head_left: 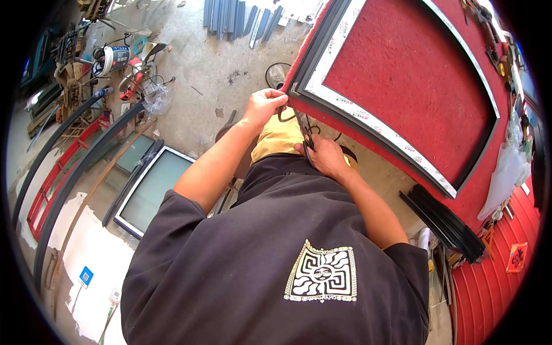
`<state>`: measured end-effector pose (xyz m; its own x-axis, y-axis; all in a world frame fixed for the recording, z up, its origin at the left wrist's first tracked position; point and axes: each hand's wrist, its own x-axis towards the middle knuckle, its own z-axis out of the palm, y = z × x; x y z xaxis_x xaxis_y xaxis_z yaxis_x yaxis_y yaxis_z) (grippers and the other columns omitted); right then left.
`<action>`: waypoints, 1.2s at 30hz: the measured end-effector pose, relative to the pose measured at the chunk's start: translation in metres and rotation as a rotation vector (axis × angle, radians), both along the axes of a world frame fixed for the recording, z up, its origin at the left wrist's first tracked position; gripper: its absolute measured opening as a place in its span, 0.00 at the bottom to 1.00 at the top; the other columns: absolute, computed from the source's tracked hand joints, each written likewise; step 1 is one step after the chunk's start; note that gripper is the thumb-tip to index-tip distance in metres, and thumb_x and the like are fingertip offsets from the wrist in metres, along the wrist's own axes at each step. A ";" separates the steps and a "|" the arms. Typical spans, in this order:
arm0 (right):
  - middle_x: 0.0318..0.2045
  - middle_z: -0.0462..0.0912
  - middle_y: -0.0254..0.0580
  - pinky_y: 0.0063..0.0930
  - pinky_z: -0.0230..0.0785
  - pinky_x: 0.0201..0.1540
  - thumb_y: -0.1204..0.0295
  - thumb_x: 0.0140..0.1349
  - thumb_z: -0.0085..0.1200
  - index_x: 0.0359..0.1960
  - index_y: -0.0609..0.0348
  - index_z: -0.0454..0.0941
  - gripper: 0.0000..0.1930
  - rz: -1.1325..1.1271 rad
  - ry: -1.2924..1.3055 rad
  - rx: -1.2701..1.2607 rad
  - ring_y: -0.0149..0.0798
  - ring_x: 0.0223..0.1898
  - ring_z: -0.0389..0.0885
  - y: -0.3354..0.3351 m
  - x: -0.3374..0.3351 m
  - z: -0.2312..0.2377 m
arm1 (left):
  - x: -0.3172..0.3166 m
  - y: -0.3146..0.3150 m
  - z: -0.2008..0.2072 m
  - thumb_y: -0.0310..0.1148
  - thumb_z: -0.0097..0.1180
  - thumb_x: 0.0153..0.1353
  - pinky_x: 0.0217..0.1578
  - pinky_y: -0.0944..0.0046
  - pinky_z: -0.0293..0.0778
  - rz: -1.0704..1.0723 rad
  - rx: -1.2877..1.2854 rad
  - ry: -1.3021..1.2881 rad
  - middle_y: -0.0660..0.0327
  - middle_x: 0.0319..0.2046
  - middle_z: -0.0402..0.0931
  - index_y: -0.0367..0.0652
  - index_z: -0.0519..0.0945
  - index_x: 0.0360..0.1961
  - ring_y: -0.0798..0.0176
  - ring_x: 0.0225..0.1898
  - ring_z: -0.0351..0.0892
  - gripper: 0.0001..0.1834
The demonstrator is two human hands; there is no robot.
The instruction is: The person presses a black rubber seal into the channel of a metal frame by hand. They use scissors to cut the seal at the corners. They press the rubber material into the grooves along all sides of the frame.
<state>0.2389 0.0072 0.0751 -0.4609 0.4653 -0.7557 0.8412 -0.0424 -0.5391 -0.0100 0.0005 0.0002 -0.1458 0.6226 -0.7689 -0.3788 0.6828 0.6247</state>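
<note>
A window frame, dark with white printed film along its faces, lies on a red-covered table. At its near left corner my left hand is closed in a pinch on a thin black strip, which loops below the fingertips. Close by, in front of my lap, my right hand is wrapped round the black handles of scissors. Their blades point up toward the table edge and the strip. Whether the blades touch the strip, I cannot tell.
Dark profiles jut out below the table at right. Tools and clear plastic lie along its far right side. Blue-grey profiles rest on the floor ahead. A glazed panel, curved dark bars and a red power tool are at left.
</note>
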 end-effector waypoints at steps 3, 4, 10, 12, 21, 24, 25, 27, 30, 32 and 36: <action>0.35 0.89 0.64 0.61 0.77 0.51 0.37 0.74 0.61 0.43 0.63 0.77 0.33 0.009 0.015 0.030 0.69 0.45 0.89 -0.002 0.000 -0.004 | -0.001 0.001 -0.001 0.27 0.72 0.72 0.44 0.64 0.86 0.001 -0.003 -0.006 0.60 0.39 0.89 0.36 0.87 0.46 0.67 0.38 0.88 0.07; 0.35 0.89 0.65 0.61 0.77 0.50 0.38 0.74 0.62 0.43 0.64 0.77 0.33 0.018 0.017 0.050 0.69 0.45 0.89 -0.003 0.000 -0.005 | -0.001 0.001 -0.001 0.27 0.72 0.72 0.44 0.64 0.86 0.003 -0.003 -0.013 0.60 0.38 0.89 0.36 0.87 0.45 0.67 0.38 0.88 0.07; 0.34 0.88 0.65 0.62 0.77 0.49 0.39 0.73 0.64 0.42 0.65 0.77 0.33 0.036 0.040 0.102 0.70 0.43 0.89 -0.006 0.002 -0.010 | -0.001 0.003 0.003 0.26 0.72 0.71 0.43 0.64 0.86 0.011 -0.020 -0.016 0.60 0.38 0.89 0.36 0.87 0.45 0.67 0.37 0.88 0.06; 0.33 0.88 0.65 0.62 0.77 0.49 0.39 0.73 0.64 0.42 0.65 0.77 0.33 0.038 0.041 0.109 0.70 0.43 0.89 -0.006 0.003 -0.011 | -0.001 0.003 0.004 0.26 0.72 0.72 0.43 0.64 0.86 0.012 -0.021 -0.012 0.60 0.38 0.89 0.36 0.87 0.45 0.67 0.37 0.88 0.06; 0.38 0.90 0.61 0.60 0.77 0.53 0.38 0.75 0.60 0.52 0.63 0.82 0.33 0.033 -0.043 0.030 0.68 0.49 0.89 0.008 0.004 0.008 | -0.001 0.001 0.007 0.27 0.71 0.73 0.42 0.66 0.84 0.014 -0.015 -0.011 0.60 0.38 0.89 0.34 0.87 0.47 0.68 0.36 0.87 0.08; 0.45 0.91 0.62 0.56 0.77 0.59 0.37 0.76 0.58 0.66 0.61 0.82 0.37 -0.017 -0.021 -0.039 0.65 0.54 0.89 0.015 0.018 0.014 | -0.007 0.000 0.010 0.29 0.68 0.75 0.46 0.67 0.83 -0.080 0.000 0.026 0.64 0.41 0.89 0.38 0.86 0.52 0.71 0.40 0.86 0.09; 0.48 0.91 0.62 0.53 0.77 0.60 0.37 0.76 0.58 0.69 0.61 0.81 0.38 -0.064 0.022 -0.118 0.63 0.56 0.89 0.017 0.022 0.016 | -0.007 0.001 0.014 0.29 0.68 0.75 0.46 0.68 0.82 -0.135 0.023 0.106 0.64 0.41 0.88 0.37 0.86 0.54 0.72 0.41 0.86 0.11; 0.51 0.91 0.61 0.51 0.77 0.62 0.37 0.76 0.58 0.72 0.61 0.80 0.40 -0.107 0.062 -0.195 0.60 0.58 0.90 0.022 0.029 0.018 | -0.008 0.002 0.013 0.29 0.68 0.74 0.46 0.69 0.81 -0.184 0.047 0.185 0.64 0.41 0.88 0.36 0.85 0.55 0.72 0.42 0.85 0.13; 0.50 0.91 0.59 0.47 0.77 0.61 0.35 0.77 0.56 0.63 0.63 0.85 0.39 -0.102 0.118 -0.249 0.55 0.56 0.90 0.028 0.035 0.014 | -0.014 0.005 0.004 0.28 0.70 0.72 0.47 0.68 0.80 -0.301 0.137 0.313 0.64 0.42 0.89 0.36 0.86 0.56 0.73 0.45 0.85 0.14; 0.37 0.89 0.49 0.41 0.79 0.49 0.33 0.77 0.55 0.55 0.65 0.87 0.39 -0.164 0.129 -0.359 0.44 0.41 0.89 0.030 0.038 0.005 | -0.018 0.010 0.006 0.33 0.71 0.70 0.55 0.59 0.83 -0.434 0.122 0.450 0.54 0.51 0.92 0.37 0.90 0.56 0.61 0.50 0.90 0.16; 0.27 0.79 0.38 0.34 0.73 0.34 0.32 0.77 0.55 0.50 0.64 0.87 0.38 -0.268 0.127 -0.479 0.34 0.28 0.80 0.039 0.034 0.012 | -0.022 0.013 0.016 0.35 0.71 0.70 0.57 0.57 0.82 -0.459 0.146 0.543 0.51 0.52 0.91 0.39 0.92 0.52 0.55 0.53 0.91 0.14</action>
<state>0.2728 0.0464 0.0867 -0.4749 0.1974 -0.8576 0.6972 -0.5103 -0.5035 -0.0317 0.0138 0.0164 -0.1826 0.8036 -0.5665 0.3159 0.5935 0.7402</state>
